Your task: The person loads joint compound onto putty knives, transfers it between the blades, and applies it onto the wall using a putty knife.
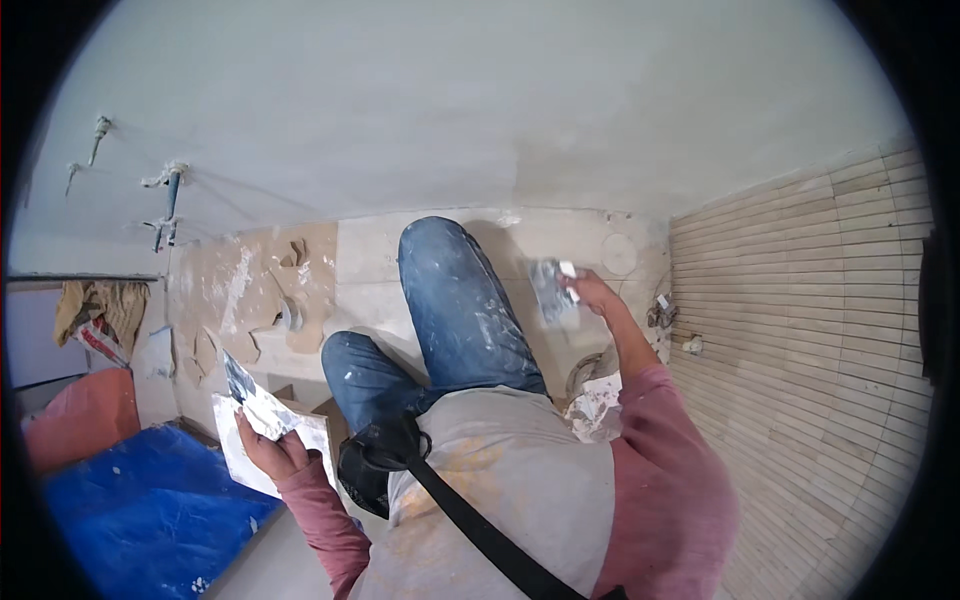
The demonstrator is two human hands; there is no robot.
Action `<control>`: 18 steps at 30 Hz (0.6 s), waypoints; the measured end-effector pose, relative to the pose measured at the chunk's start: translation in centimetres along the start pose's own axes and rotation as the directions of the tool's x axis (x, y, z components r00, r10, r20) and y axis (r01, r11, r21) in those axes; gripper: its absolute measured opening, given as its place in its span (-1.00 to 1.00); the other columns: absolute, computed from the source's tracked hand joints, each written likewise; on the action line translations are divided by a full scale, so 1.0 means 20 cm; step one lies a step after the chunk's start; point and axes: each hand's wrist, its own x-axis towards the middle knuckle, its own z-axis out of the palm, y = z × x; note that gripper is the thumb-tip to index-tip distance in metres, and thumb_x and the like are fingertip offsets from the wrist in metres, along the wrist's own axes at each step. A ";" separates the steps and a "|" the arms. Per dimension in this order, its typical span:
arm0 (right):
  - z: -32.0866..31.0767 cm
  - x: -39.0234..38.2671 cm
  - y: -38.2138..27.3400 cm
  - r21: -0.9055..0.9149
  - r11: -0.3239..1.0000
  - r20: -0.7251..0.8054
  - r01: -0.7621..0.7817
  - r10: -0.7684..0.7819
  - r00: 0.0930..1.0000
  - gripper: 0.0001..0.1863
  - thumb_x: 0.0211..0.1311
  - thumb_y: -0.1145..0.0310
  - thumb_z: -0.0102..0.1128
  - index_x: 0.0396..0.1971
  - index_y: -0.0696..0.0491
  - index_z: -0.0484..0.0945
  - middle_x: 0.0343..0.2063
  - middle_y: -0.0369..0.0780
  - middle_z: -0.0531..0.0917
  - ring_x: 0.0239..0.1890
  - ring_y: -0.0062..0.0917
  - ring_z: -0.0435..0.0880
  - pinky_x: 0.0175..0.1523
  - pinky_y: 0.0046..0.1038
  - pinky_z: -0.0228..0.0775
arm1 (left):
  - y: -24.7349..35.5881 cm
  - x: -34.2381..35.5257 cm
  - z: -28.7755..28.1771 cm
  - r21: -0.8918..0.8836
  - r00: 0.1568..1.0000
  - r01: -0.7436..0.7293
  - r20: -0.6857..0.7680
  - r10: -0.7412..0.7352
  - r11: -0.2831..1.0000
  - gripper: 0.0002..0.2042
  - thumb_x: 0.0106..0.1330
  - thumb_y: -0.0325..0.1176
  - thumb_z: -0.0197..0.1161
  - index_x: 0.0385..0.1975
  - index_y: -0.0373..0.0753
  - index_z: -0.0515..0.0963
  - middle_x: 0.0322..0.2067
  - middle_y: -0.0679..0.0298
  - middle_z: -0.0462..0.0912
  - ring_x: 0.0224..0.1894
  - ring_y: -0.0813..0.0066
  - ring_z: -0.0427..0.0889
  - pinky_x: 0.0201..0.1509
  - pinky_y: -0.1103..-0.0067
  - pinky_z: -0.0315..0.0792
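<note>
My right hand (595,291) is closed round the pale handle of a broad scraper (548,291), out to the right of my knees. Its flat metal blade is smeared with motion and points left, above the floor near the wall. Down at the left, my left hand (268,448) grips a flat metal filling blade (258,402) with white paste on its face. Beneath that hand is a white-smeared, flat-topped box or board (240,468), partly hidden by my arm. The plastered wall (480,110) rises in front; a greyer, damp-looking patch (570,170) shows low on it.
Pipe stubs (172,195) stick out of the wall at left. Torn brown cardboard (255,270) covers part of the floor. A blue sheet (150,510) lies at lower left, beside a reddish thing (88,418) and rags (125,310). A slatted tile wall (800,320) bounds the right; a paste-stained bag (597,405) sits by my right hip.
</note>
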 end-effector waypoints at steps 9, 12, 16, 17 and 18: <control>0.31 -0.11 0.00 0.108 0.987 0.175 -0.118 0.098 0.980 -0.56 0.24 0.12 0.32 0.04 0.00 0.54 -0.15 -0.32 0.64 -0.14 -0.63 0.55 -0.09 -0.43 0.40 | 0.05 0.02 -0.01 -0.208 0.973 0.103 0.226 -0.055 0.973 -0.73 0.51 -0.41 -0.13 0.08 -0.34 0.40 -0.02 0.18 0.56 0.00 0.40 0.61 0.09 0.48 0.55; 0.04 -0.22 0.26 -0.004 0.991 -0.115 -0.134 0.133 0.984 -0.61 0.20 0.17 0.36 -0.02 -0.02 0.55 -0.23 -0.34 0.63 -0.24 -0.63 0.55 -0.19 -0.42 0.41 | 0.05 0.02 -0.02 -0.198 0.981 0.134 0.165 -0.102 0.971 -0.72 0.50 -0.41 -0.11 0.11 -0.35 0.39 0.00 0.18 0.55 0.01 0.40 0.61 0.10 0.47 0.55; 0.07 -0.38 -0.32 0.469 0.880 -0.169 -0.068 0.165 0.972 -0.56 0.24 0.21 0.31 0.09 -0.03 0.48 -0.23 -0.41 0.61 -0.23 -0.59 0.61 -0.22 -0.46 0.47 | 0.12 -0.05 0.11 -0.014 0.998 0.063 0.023 -0.063 0.998 -0.71 0.47 -0.39 -0.07 0.11 -0.32 0.41 -0.04 0.19 0.60 -0.03 0.42 0.64 0.03 0.51 0.56; 0.11 -0.38 -0.45 0.563 0.818 -0.140 0.122 -0.051 0.989 -0.57 0.29 0.26 0.25 0.12 -0.02 0.43 -0.18 -0.38 0.60 -0.19 -0.57 0.62 -0.19 -0.43 0.50 | 0.16 -0.04 0.17 -0.053 0.992 0.115 0.065 -0.111 0.992 -0.71 0.47 -0.38 -0.05 0.11 -0.30 0.42 -0.06 0.20 0.62 -0.05 0.43 0.66 0.01 0.53 0.56; 0.15 -0.38 -0.58 0.652 0.705 -0.123 0.279 -0.264 0.956 -0.57 0.33 0.30 0.19 0.16 -0.02 0.38 -0.14 -0.36 0.60 -0.14 -0.54 0.64 -0.16 -0.40 0.53 | 0.19 -0.04 0.22 -0.172 0.976 0.202 0.117 -0.184 0.964 -0.72 0.47 -0.39 -0.05 0.09 -0.31 0.42 -0.05 0.19 0.62 -0.05 0.42 0.66 0.02 0.53 0.56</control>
